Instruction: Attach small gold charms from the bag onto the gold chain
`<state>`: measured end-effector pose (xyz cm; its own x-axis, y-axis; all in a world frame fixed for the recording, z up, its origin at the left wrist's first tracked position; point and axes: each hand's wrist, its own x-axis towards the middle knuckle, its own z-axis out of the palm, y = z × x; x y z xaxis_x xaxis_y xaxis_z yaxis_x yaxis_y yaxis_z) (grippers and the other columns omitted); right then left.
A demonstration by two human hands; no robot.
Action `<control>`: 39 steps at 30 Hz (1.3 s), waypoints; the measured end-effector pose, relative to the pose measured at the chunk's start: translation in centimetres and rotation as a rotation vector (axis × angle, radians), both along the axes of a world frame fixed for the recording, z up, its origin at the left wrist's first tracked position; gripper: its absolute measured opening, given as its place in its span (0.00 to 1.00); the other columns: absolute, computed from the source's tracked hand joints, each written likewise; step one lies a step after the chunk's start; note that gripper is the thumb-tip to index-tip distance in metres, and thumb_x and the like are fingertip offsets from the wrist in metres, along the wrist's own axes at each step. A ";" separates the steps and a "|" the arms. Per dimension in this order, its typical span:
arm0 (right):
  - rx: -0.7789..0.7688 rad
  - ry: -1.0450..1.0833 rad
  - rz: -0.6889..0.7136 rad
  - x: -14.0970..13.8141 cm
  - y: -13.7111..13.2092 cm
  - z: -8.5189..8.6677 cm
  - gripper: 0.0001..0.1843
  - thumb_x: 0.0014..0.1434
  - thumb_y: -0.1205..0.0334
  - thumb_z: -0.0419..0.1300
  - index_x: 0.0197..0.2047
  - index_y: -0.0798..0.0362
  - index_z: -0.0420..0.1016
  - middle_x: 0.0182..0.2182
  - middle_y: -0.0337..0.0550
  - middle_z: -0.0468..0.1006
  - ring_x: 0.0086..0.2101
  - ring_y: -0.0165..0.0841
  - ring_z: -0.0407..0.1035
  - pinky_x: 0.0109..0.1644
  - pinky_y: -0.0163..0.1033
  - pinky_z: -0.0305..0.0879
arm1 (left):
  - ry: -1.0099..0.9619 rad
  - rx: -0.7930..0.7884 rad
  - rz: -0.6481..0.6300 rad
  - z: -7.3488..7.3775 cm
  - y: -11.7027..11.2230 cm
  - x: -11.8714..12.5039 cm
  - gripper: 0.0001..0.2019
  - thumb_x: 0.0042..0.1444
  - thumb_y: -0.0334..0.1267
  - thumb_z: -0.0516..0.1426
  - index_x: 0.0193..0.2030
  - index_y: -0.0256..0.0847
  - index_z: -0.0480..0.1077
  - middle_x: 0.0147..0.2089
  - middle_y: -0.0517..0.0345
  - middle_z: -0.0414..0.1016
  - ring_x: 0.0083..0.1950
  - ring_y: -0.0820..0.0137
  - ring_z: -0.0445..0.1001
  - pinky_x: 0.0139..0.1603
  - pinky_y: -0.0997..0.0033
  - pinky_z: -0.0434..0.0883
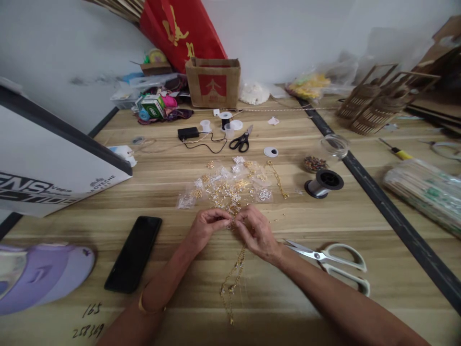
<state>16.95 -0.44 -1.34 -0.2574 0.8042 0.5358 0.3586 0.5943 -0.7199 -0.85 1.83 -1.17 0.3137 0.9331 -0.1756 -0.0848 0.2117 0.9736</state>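
My left hand is closed, thumb and forefinger pinched on something too small to name. Close beside it, my right hand is closed too, its fingertips almost touching the left ones. A gold chain with small pale ornaments comes out from under my right hand and trails over the table toward me. Just beyond the fingertips lies a heap of gold and clear jewelry pieces, some in small clear bags. White-handled scissors lie partly open by my right forearm.
A black phone lies left of my left arm. Right of the heap are a spool of wire, a tub of beads and a short gold chain. Black scissors and a cardboard box are farther back. A large white box stands left.
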 end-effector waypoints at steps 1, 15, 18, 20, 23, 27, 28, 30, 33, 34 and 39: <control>-0.001 0.001 0.002 0.0 0.0 0.0 0.02 0.60 0.68 0.53 0.36 0.52 0.66 0.30 0.44 0.70 0.33 0.34 0.64 0.36 0.40 0.62 | 0.001 0.002 0.000 0.0 0.0 0.0 0.04 0.44 0.33 0.65 0.30 0.39 0.77 0.31 0.61 0.78 0.33 0.74 0.72 0.38 0.77 0.68; 0.025 0.032 0.011 0.0 0.0 -0.1 0.03 0.59 0.69 0.53 0.37 0.52 0.65 0.31 0.44 0.70 0.33 0.34 0.64 0.36 0.40 0.63 | -0.005 -0.025 -0.001 0.0 0.0 0.1 0.05 0.43 0.33 0.65 0.30 0.38 0.77 0.29 0.61 0.78 0.32 0.75 0.72 0.36 0.77 0.68; 0.021 0.024 0.008 0.0 0.0 -0.1 0.03 0.59 0.69 0.53 0.37 0.52 0.65 0.31 0.44 0.70 0.33 0.34 0.64 0.36 0.40 0.63 | -0.009 -0.024 -0.005 0.0 0.0 0.1 0.05 0.44 0.33 0.65 0.30 0.39 0.78 0.30 0.61 0.78 0.32 0.75 0.72 0.37 0.78 0.68; 0.023 0.024 0.010 0.0 0.0 -0.2 0.03 0.59 0.69 0.53 0.37 0.52 0.65 0.31 0.44 0.70 0.33 0.34 0.64 0.36 0.40 0.63 | -0.011 -0.021 -0.008 0.1 0.0 0.1 0.05 0.44 0.33 0.65 0.30 0.39 0.78 0.30 0.61 0.78 0.32 0.75 0.72 0.37 0.78 0.68; 0.019 0.022 0.014 0.0 0.0 -0.2 0.03 0.59 0.69 0.54 0.37 0.52 0.65 0.31 0.43 0.70 0.33 0.34 0.64 0.36 0.40 0.63 | -0.001 -0.019 -0.014 0.1 0.0 0.1 0.05 0.44 0.33 0.65 0.30 0.38 0.77 0.30 0.60 0.78 0.32 0.74 0.73 0.38 0.77 0.68; 0.014 0.015 0.010 0.0 0.0 -0.3 0.04 0.60 0.69 0.53 0.37 0.52 0.65 0.31 0.43 0.70 0.33 0.34 0.64 0.36 0.41 0.62 | 0.022 -0.011 -0.018 0.3 -0.2 0.1 0.05 0.45 0.33 0.64 0.31 0.38 0.77 0.31 0.60 0.78 0.32 0.74 0.73 0.38 0.76 0.68; 0.013 0.014 0.009 0.0 0.0 -0.3 0.03 0.60 0.69 0.53 0.37 0.52 0.65 0.31 0.43 0.70 0.33 0.34 0.64 0.36 0.41 0.62 | 0.022 -0.008 -0.020 0.3 -0.2 0.1 0.05 0.45 0.34 0.64 0.31 0.38 0.77 0.31 0.60 0.78 0.33 0.73 0.73 0.38 0.76 0.68; 0.006 0.012 0.006 0.0 0.0 -0.3 0.03 0.60 0.69 0.53 0.37 0.52 0.65 0.31 0.43 0.70 0.33 0.34 0.64 0.36 0.41 0.62 | 0.019 -0.005 -0.024 0.2 -0.2 0.1 0.05 0.45 0.34 0.64 0.31 0.38 0.77 0.31 0.60 0.78 0.32 0.73 0.73 0.38 0.76 0.68; 0.004 0.019 0.006 0.0 0.0 -0.3 0.03 0.60 0.69 0.53 0.37 0.52 0.65 0.31 0.43 0.70 0.33 0.34 0.64 0.36 0.41 0.62 | 0.015 -0.007 -0.026 0.1 -0.1 0.1 0.05 0.45 0.34 0.64 0.31 0.38 0.77 0.31 0.59 0.78 0.33 0.73 0.73 0.38 0.76 0.68; 0.008 0.023 0.007 -0.1 0.0 -0.3 0.03 0.60 0.68 0.53 0.37 0.52 0.65 0.31 0.43 0.70 0.33 0.34 0.64 0.36 0.41 0.62 | 0.016 -0.007 -0.024 0.1 -0.1 0.1 0.05 0.45 0.34 0.64 0.31 0.38 0.77 0.31 0.59 0.78 0.33 0.73 0.73 0.38 0.76 0.68; 0.011 0.019 0.002 0.0 0.0 -0.4 0.03 0.60 0.68 0.53 0.37 0.51 0.65 0.31 0.43 0.70 0.33 0.35 0.64 0.37 0.41 0.62 | 0.011 -0.013 -0.011 -0.1 0.0 0.0 0.06 0.44 0.35 0.65 0.31 0.37 0.77 0.31 0.58 0.78 0.32 0.73 0.72 0.38 0.75 0.68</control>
<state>16.90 -0.46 -1.70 -0.2489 0.7978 0.5491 0.3440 0.6028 -0.7199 -0.86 1.85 -1.30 0.3222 0.9272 -0.1910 -0.0713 0.2250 0.9718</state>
